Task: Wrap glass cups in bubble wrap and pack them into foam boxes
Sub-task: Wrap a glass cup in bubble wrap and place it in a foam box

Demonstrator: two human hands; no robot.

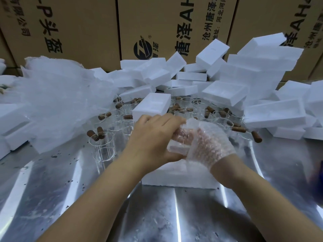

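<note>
The square foam boxes [152, 105] are white, the cardboard cartons [83, 23] brown with black letters, the metal counter [52, 189] silver.

A clear glass cup [177, 148] lies on its side at the centre, above the counter [70, 189], gripped by the left hand [153, 138]. A sheet of bubble wrap [192, 125] half covers it and drapes over the right hand [213, 147] at 3 o'clock. At 6 o'clock beneath it sits a white foam box [178, 178]; bare glass cups [104, 149] with brown handles stand from 9 to 1 o'clock, with loose foam boxes [253, 75] heaped behind.
</note>
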